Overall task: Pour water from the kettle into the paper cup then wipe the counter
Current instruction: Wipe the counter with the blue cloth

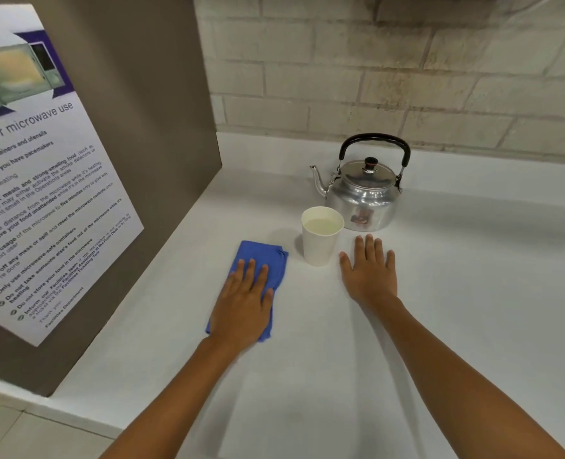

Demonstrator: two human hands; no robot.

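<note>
A silver kettle (pixel 362 193) with a black handle stands upright on the white counter (pixel 456 276), its spout pointing left. Just in front of it stands a white paper cup (pixel 320 241) with water inside. A folded blue cloth (pixel 267 260) lies flat to the left of the cup. My left hand (pixel 244 304) rests palm down on the cloth, fingers spread, covering its near half. My right hand (pixel 370 271) lies flat on the bare counter right of the cup, just in front of the kettle, holding nothing.
A brown panel (pixel 148 144) with a microwave-use poster (pixel 32 180) walls off the counter's left side. A pale brick wall (pixel 373 67) runs along the back. The counter's front edge and a tiled floor (pixel 16 435) show at the lower left.
</note>
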